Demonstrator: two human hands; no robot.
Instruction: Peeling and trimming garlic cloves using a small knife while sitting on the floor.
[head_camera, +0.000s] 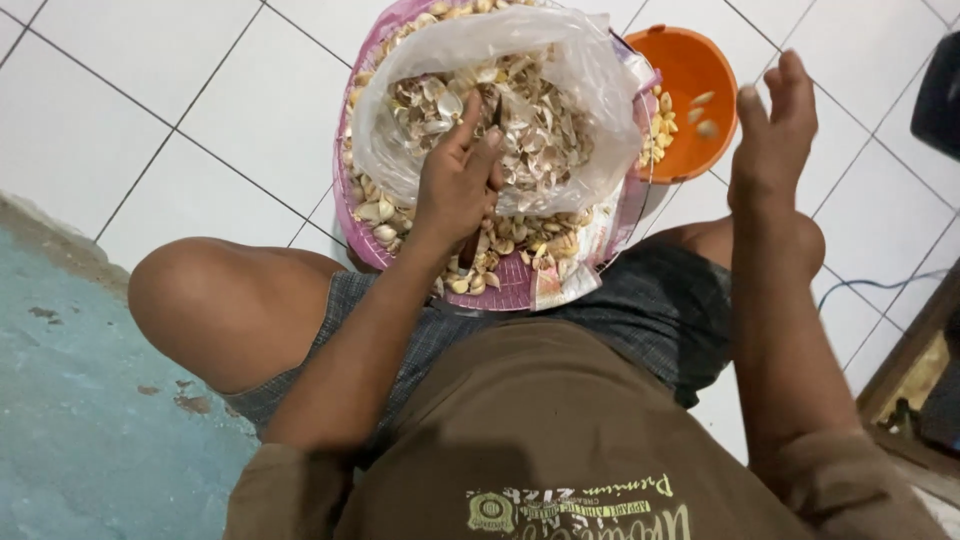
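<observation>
Brown-shirted and cross-legged on the white tiled floor (150, 90), a person rests the left hand (455, 185), its grip closed on a knife handle (470, 245), over a pink basket (520, 285) of garlic cloves (500, 245). A clear plastic bag (580, 70) keeps the skins (520, 110) together. Beyond, the right hand (770, 140) hangs wide open beside the orange bowl (690, 70), where peeled cloves (705, 115) are kept apart.

I see white tiled floor (150, 90), worn blue-green mat (70, 420) at my left, thin pale cable (890, 282) trailing right, wooden frame (915, 355) at the right edge

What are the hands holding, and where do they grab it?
The left hand grips a dark, thin tool around its middle; what kind of tool cannot be told. The right hand is open and holds nothing, above the orange bowl.
</observation>
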